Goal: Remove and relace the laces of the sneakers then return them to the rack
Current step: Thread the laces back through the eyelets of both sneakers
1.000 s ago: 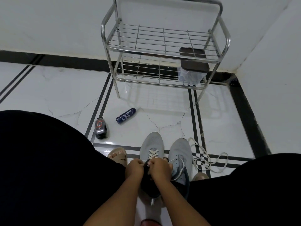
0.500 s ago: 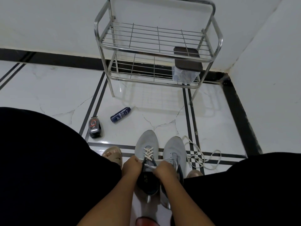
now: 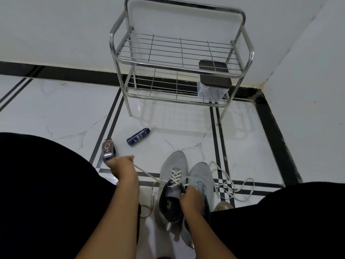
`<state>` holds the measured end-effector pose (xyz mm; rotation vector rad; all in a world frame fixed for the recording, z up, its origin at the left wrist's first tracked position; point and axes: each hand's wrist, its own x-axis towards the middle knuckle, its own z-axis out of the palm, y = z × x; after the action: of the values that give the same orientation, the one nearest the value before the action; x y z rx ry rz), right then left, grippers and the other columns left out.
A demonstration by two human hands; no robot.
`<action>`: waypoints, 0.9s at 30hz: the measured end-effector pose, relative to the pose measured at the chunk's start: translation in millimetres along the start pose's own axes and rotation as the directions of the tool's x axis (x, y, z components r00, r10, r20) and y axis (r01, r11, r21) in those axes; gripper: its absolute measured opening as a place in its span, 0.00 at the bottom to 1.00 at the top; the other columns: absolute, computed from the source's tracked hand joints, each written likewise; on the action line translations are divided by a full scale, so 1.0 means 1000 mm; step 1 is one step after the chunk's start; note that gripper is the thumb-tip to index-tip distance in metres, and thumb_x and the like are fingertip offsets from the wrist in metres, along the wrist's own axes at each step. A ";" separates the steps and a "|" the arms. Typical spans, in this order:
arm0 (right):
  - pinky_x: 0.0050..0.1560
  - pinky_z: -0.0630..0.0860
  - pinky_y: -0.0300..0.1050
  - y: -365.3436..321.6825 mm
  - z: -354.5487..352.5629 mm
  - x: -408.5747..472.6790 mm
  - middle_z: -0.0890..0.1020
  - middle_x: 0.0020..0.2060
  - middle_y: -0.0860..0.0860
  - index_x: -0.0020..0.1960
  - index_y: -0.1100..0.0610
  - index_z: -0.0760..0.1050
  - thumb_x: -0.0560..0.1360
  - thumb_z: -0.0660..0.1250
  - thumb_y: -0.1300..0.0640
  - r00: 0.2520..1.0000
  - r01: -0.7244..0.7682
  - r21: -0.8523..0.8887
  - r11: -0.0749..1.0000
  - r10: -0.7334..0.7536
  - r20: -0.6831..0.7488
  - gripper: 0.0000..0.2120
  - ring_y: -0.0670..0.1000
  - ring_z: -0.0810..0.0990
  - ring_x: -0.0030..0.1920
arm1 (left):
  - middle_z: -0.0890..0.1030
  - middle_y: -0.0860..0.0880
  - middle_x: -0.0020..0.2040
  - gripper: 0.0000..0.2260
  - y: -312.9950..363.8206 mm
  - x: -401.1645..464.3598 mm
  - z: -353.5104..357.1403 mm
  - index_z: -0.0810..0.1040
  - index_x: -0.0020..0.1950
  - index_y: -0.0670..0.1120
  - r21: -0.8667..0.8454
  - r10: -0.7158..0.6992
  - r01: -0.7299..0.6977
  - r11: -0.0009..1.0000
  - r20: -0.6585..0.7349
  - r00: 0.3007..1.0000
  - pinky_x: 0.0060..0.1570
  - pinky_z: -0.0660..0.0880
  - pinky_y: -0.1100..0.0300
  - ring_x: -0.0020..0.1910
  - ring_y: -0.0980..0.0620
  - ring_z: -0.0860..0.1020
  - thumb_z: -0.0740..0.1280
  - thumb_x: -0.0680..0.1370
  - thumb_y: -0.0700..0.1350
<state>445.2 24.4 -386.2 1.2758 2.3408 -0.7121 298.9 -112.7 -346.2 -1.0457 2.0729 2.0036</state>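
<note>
At the far left a black-clothed leg (image 3: 43, 184) fills the lower corner and hides the floor (image 3: 56, 109) beneath it. Beside it a small grey bottle (image 3: 108, 150) stands on the white tiles, its lower part covered by the left hand (image 3: 121, 165). That hand is curled round one end of a white lace (image 3: 147, 173), which runs taut down to the left sneaker (image 3: 172, 186); the fingertips are blurred. A dark blue can (image 3: 138, 137) lies on its side further out. The left sneaker is grey, partly laced, with its heel towards the person. The right hand (image 3: 190, 198) grips its collar at the tongue, fingers folded over the edge and out of sight. The right sneaker (image 3: 200, 181) touches it, unlaced, its heel hidden by the right forearm. A loose lace (image 3: 233, 187) lies tangled on the floor to the right. Behind stands the steel rack (image 3: 179, 58), with a dark-lidded box (image 3: 214, 73) on its lower shelf, seen through the wires.
</note>
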 end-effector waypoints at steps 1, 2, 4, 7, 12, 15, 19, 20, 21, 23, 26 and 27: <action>0.60 0.72 0.49 0.001 -0.001 0.001 0.72 0.68 0.54 0.63 0.57 0.76 0.80 0.60 0.54 1.000 -0.002 0.009 1.000 0.002 -0.009 0.15 0.57 0.73 0.66 | 0.77 0.36 0.55 0.10 0.016 0.001 0.000 0.68 0.42 0.46 -0.089 0.021 -0.028 0.996 -0.078 0.997 0.47 0.71 0.56 0.41 0.47 0.73 0.53 0.81 0.38; 0.61 0.72 0.50 0.001 -0.002 0.002 0.71 0.69 0.55 0.63 0.57 0.76 0.80 0.60 0.54 1.000 -0.005 0.018 1.000 0.005 -0.011 0.15 0.58 0.72 0.66 | 0.76 0.41 0.51 0.08 0.026 0.002 0.003 0.69 0.48 0.45 -0.086 0.065 -0.077 0.993 -0.140 0.988 0.46 0.70 0.56 0.41 0.47 0.73 0.51 0.82 0.41; 0.60 0.73 0.48 -0.001 -0.002 0.003 0.72 0.68 0.55 0.63 0.57 0.76 0.80 0.61 0.54 1.000 -0.013 0.027 1.000 0.013 0.001 0.15 0.58 0.73 0.66 | 0.74 0.46 0.45 0.11 0.028 -0.005 0.010 0.70 0.53 0.42 0.145 0.222 -0.209 0.967 -0.083 0.972 0.46 0.67 0.56 0.44 0.47 0.71 0.52 0.83 0.47; 0.59 0.73 0.46 -0.003 -0.001 0.003 0.75 0.66 0.54 0.63 0.57 0.76 0.80 0.60 0.53 1.000 -0.022 0.016 1.000 0.022 0.014 0.15 0.56 0.73 0.66 | 0.79 0.44 0.49 0.15 -0.024 -0.015 0.018 0.76 0.54 0.42 0.638 0.183 -0.442 0.631 0.431 0.884 0.49 0.69 0.57 0.51 0.44 0.76 0.58 0.81 0.53; 0.62 0.71 0.45 -0.001 0.000 0.007 0.74 0.66 0.54 0.64 0.57 0.76 0.80 0.59 0.55 0.999 -0.027 0.013 1.000 0.027 0.023 0.15 0.55 0.70 0.69 | 0.81 0.45 0.55 0.10 -0.116 -0.029 0.007 0.79 0.53 0.47 0.747 -0.113 -0.540 0.386 0.620 0.777 0.53 0.74 0.56 0.54 0.45 0.78 0.59 0.81 0.48; 0.60 0.73 0.46 0.002 0.002 0.009 0.75 0.65 0.55 0.63 0.56 0.76 0.80 0.60 0.54 0.998 -0.036 0.033 0.999 0.034 0.045 0.15 0.57 0.73 0.66 | 0.80 0.41 0.55 0.09 -0.104 -0.019 0.010 0.78 0.49 0.44 0.711 -0.124 -0.227 0.666 0.405 0.906 0.50 0.72 0.56 0.53 0.42 0.77 0.59 0.80 0.44; 0.53 0.74 0.45 -0.001 0.008 0.012 0.80 0.59 0.55 0.61 0.55 0.78 0.79 0.62 0.51 0.995 -0.063 0.064 0.996 0.057 0.085 0.15 0.57 0.77 0.60 | 0.74 0.34 0.64 0.17 -0.079 -0.007 0.009 0.70 0.66 0.31 0.243 -0.282 0.249 0.938 0.111 0.953 0.39 0.69 0.60 0.62 0.36 0.75 0.55 0.81 0.40; 0.51 0.74 0.44 -0.001 0.009 0.012 0.80 0.58 0.55 0.61 0.55 0.78 0.79 0.62 0.51 0.994 -0.068 0.069 0.995 0.061 0.093 0.15 0.57 0.78 0.59 | 0.74 0.34 0.64 0.18 -0.077 -0.013 0.007 0.69 0.67 0.31 0.196 -0.326 0.299 0.934 0.121 0.938 0.36 0.69 0.62 0.60 0.36 0.76 0.54 0.82 0.40; 0.51 0.73 0.43 -0.002 0.009 0.012 0.80 0.58 0.55 0.61 0.55 0.78 0.79 0.62 0.51 0.994 -0.068 0.072 0.995 0.060 0.096 0.15 0.57 0.78 0.59 | 0.75 0.34 0.63 0.18 -0.079 -0.018 0.006 0.68 0.67 0.30 0.241 -0.335 0.297 0.924 0.135 0.932 0.35 0.70 0.62 0.57 0.36 0.77 0.53 0.82 0.40; 0.52 0.73 0.44 -0.002 0.009 0.013 0.80 0.58 0.54 0.61 0.54 0.78 0.79 0.61 0.51 0.994 -0.066 0.069 0.995 0.059 0.096 0.14 0.56 0.78 0.59 | 0.77 0.34 0.60 0.17 -0.088 -0.024 0.007 0.67 0.67 0.33 0.530 -0.226 0.102 0.842 0.175 0.958 0.42 0.74 0.59 0.52 0.38 0.79 0.57 0.80 0.40; 0.50 0.73 0.43 -0.001 0.008 0.014 0.81 0.57 0.54 0.60 0.54 0.78 0.79 0.61 0.51 0.993 -0.048 0.065 0.997 0.041 0.109 0.14 0.56 0.78 0.58 | 0.75 0.39 0.62 0.19 -0.092 -0.029 0.004 0.67 0.68 0.43 0.798 -0.024 -0.293 0.527 0.358 0.933 0.52 0.71 0.55 0.59 0.39 0.75 0.62 0.78 0.43; 0.51 0.73 0.44 -0.001 0.009 0.014 0.81 0.57 0.54 0.60 0.54 0.78 0.79 0.61 0.51 0.993 -0.039 0.060 0.997 0.033 0.109 0.14 0.56 0.79 0.57 | 0.73 0.41 0.65 0.19 -0.093 -0.027 0.004 0.67 0.69 0.47 0.821 0.051 -0.418 0.389 0.434 0.899 0.56 0.70 0.53 0.63 0.40 0.72 0.61 0.78 0.44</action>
<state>437.6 27.8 -400.4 1.2692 2.2195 -0.8270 365.7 -90.2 -412.8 -0.1327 2.5852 0.6472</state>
